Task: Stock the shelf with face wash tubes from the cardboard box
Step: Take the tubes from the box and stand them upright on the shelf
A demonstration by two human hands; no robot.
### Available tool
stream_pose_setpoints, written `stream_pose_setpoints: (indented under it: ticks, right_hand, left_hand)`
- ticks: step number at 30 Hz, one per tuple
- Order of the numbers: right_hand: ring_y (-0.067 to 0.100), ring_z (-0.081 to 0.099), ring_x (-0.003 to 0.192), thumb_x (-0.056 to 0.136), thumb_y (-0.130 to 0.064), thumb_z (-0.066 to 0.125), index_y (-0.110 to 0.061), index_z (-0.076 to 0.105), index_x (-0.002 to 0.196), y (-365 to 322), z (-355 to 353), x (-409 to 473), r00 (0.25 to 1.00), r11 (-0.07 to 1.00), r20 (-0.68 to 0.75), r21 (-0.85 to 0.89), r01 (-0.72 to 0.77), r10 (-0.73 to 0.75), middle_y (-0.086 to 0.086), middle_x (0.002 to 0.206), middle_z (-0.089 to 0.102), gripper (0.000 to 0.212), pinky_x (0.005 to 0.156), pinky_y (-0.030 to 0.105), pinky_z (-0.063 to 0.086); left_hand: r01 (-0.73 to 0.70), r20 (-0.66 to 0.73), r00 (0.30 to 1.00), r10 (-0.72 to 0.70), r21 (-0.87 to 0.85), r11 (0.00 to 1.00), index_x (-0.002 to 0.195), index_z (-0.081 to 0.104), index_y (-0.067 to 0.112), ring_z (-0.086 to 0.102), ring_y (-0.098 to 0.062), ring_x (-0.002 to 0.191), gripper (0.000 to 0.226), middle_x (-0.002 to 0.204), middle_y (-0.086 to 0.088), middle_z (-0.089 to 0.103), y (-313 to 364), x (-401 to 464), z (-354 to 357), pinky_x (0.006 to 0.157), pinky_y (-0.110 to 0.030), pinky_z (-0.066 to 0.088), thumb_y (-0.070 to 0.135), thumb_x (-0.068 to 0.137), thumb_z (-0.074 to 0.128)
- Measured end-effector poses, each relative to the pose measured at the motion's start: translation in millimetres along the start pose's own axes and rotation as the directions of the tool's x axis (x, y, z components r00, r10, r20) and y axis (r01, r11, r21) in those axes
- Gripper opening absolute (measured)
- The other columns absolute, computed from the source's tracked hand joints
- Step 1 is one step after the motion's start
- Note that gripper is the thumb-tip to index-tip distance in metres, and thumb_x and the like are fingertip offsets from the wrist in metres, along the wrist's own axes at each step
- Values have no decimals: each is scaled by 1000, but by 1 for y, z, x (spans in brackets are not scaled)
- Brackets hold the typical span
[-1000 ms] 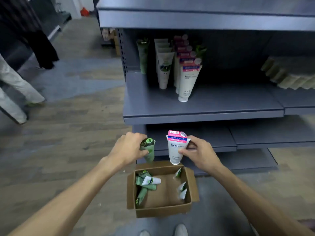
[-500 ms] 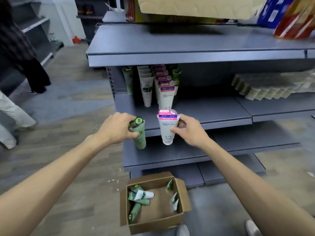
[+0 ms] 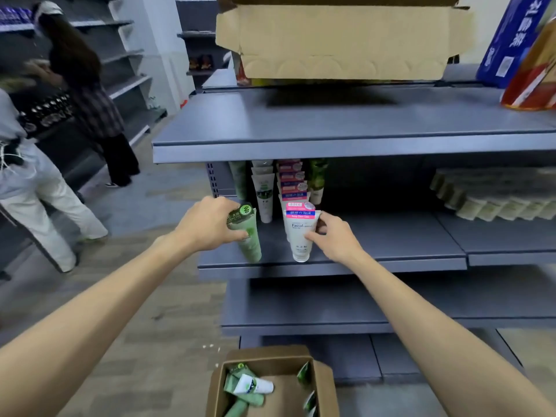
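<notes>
Tubes behind blur together; my left hand point(image 3: 207, 225) grips a green tube point(image 3: 247, 236), my right hand point(image 3: 332, 236) pinches a white tube point(image 3: 300, 236) at the shelf point(image 3: 391, 260) front.

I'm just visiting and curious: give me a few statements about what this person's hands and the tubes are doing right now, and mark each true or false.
1. The left hand holds a green tube. True.
2. The right hand is empty. False: it grips a white tube with a pink and blue top.
3. The cardboard box on the floor has no tubes left. False: several tubes lie in it.
4. Tubes already stand in rows on the shelf behind the hands. True.
5. Both held tubes are cap down. True.
</notes>
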State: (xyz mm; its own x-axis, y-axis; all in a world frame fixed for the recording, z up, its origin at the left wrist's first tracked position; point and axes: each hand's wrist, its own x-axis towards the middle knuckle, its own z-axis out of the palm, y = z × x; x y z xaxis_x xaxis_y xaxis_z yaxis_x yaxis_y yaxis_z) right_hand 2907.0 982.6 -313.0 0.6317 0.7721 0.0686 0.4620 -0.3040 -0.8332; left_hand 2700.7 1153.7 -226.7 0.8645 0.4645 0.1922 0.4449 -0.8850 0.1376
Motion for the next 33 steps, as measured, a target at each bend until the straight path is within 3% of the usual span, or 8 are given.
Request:
stream_pose_setpoints:
  ticks: [4, 9, 13, 23, 27, 33]
  right_hand:
    - [8, 65, 97, 87, -19, 67, -26, 63, 114, 8, 0, 13, 999, 1000, 40, 6, 4, -5, -6, 103, 71, 28, 69, 20, 46]
    - [7, 64, 99, 89, -21, 65, -26, 60, 119, 16, 7, 24, 996, 1000, 88, 14, 19, -20, -7, 109, 69, 30, 80, 23, 49]
    - [6, 64, 98, 91, -23, 64, -27, 59, 120, 22, 4, 30, 997, 999, 78, 25, 20, -21, -10, 109, 68, 30, 79, 22, 49]
    - [11, 62, 104, 93, -20, 62, -26, 49, 119, 21, 2, 42, 993, 998, 100, 5, 59, -59, -8, 114, 63, 29, 88, 31, 52]
    - [11, 62, 104, 93, -19, 62, -25, 49, 121, 20, 0, 43, 992, 998, 109, -9, 62, -60, -7, 114, 62, 31, 87, 27, 50]
    - [8, 59, 93, 93, -17, 62, -19, 49, 125, 14, -1, 38, 995, 998, 91, -18, 52, -50, -10, 105, 57, 35, 70, 11, 41]
  left_hand:
    - [28, 5, 1000, -28, 18, 999, 71, 55, 15, 54, -29, 69, 39, 61, 3, 55, 1, 9, 2, 61, -36, 46, 49, 72, 74]
    - [63, 26, 998, -64, 17, 998, 65, 49, 18, 51, -26, 65, 40, 57, 5, 51, 6, 14, 5, 55, -33, 34, 47, 73, 75]
    - [84, 41, 996, -85, 22, 996, 58, 40, 25, 47, -24, 62, 45, 55, 8, 47, 6, 15, 9, 55, -32, 32, 46, 73, 76]
    - [114, 78, 990, -115, 23, 993, 67, 52, 25, 55, -25, 67, 33, 61, 7, 55, -1, 20, 23, 56, -31, 38, 49, 73, 73]
    - [118, 86, 989, -120, 33, 993, 68, 51, 25, 56, -25, 69, 33, 63, 7, 56, -3, 19, 27, 55, -31, 37, 49, 74, 72]
    - [116, 118, 986, -115, 4, 993, 68, 52, 23, 57, -25, 68, 34, 63, 7, 57, -3, 18, 37, 56, -31, 40, 50, 72, 72]
